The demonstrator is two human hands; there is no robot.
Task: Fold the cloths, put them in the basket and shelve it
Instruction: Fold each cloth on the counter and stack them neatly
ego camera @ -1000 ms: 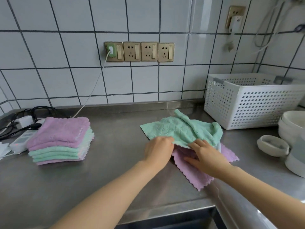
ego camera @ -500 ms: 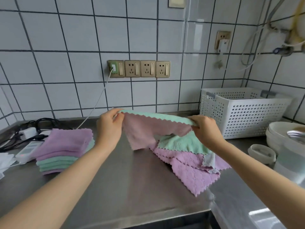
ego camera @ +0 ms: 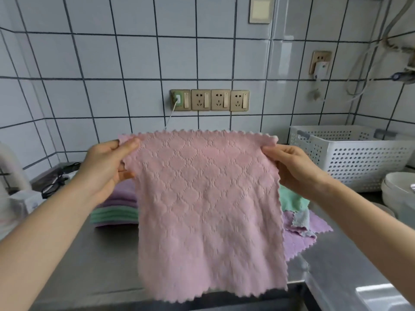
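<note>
A pink cloth [ego camera: 208, 209] with a quilted pattern and zigzag edges hangs spread out in front of me above the steel counter. My left hand [ego camera: 107, 167] pinches its top left corner and my right hand [ego camera: 294, 169] pinches its top right corner. Behind it on the left lies a stack of folded purple and green cloths [ego camera: 116, 209], partly hidden. Loose unfolded cloths [ego camera: 298, 223], green, grey and purple, lie on the counter at the right. The white perforated basket [ego camera: 350, 158] stands at the back right against the tiled wall.
Steel counter [ego camera: 105, 265] runs below, its front edge near me. A power strip and black cables [ego camera: 54, 182] sit at the far left. White bowls [ego camera: 397, 194] stand at the right edge. Wall sockets [ego camera: 208, 99] with a white cord hang behind the cloth.
I have lifted the cloth off the loose pile, raised it and stretched it flat between both hands; it now hangs fully open with its pink side toward me.
</note>
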